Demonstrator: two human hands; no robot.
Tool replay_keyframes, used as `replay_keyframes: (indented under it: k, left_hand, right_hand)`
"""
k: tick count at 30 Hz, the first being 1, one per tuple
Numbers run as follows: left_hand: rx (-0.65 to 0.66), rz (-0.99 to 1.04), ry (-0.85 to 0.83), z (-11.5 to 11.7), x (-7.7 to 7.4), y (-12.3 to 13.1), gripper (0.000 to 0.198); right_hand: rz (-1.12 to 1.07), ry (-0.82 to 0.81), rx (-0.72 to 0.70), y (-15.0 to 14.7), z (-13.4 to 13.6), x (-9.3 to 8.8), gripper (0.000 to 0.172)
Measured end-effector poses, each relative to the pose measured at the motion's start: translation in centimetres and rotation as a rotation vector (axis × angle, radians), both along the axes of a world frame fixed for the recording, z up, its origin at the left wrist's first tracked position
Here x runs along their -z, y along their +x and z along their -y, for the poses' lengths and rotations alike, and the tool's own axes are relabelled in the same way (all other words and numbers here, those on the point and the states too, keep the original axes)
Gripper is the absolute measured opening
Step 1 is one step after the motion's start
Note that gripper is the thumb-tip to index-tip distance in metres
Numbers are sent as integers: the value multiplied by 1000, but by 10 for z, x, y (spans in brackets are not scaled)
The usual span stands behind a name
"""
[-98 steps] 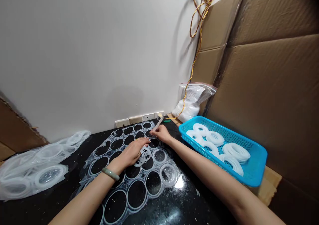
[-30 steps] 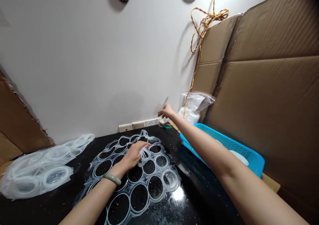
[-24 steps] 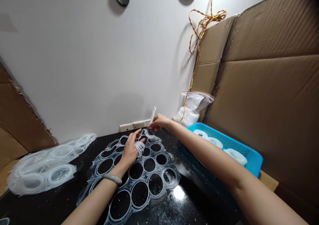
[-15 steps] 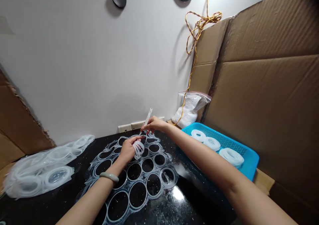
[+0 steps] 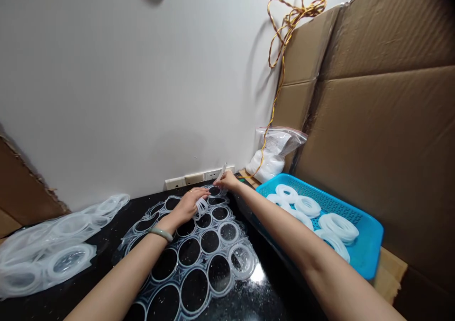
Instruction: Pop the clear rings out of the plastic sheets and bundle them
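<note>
A black worktop carries a translucent, rubbery-looking sheet (image 5: 178, 259) with rows of large round holes. My left hand (image 5: 187, 204) rests over its far part, fingertips reaching toward the far edge. A bundle of thin whitish rings (image 5: 202, 208) is held in this hand, below the fingers. At the sheet's far right corner my right hand (image 5: 228, 181) is closed round a slim white pen-like tool (image 5: 222, 170), slanted with its upper end up. The tool's lower tip is hidden by the fingers and too small to make out.
A blue plastic basket (image 5: 373, 245) with several coils of white rings (image 5: 337, 227) stands on the right beside cardboard (image 5: 384, 136). More translucent sheets (image 5: 71, 226) lie at left. A clear bag (image 5: 270, 160), a yellow twisted cord (image 5: 283, 75) and wall sockets (image 5: 194, 179) are at the back.
My right hand and the tool have shifted right, to the sheet's far corner. My left hand has moved slightly right with the rings. The camera view has tilted down a little.
</note>
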State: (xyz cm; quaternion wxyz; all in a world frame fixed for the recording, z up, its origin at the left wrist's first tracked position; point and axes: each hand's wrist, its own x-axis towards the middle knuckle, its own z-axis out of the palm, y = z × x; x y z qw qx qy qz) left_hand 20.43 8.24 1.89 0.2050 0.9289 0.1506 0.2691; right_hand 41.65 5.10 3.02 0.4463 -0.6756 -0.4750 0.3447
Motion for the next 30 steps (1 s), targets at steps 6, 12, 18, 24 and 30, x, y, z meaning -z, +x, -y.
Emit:
replay_keyframes:
  k: [6, 12, 18, 24, 30]
  left_hand:
    - [99, -91, 37, 2, 26, 1, 36]
    - [122, -100, 97, 2, 37, -7, 47]
    - [132, -101, 127, 0, 39, -6, 49]
    - [129, -102, 114, 0, 39, -6, 52]
    - [126, -84, 90, 2, 39, -7, 55]
  right_hand:
    - [-12, 17, -79, -6, 0, 15, 10]
    - [-31, 68, -84, -5, 3, 19, 9]
    - [-40, 98, -80, -7, 2, 26, 12]
    - [-53, 109, -99, -7, 1, 31, 12]
    - [-73, 122, -97, -7, 3, 32, 12]
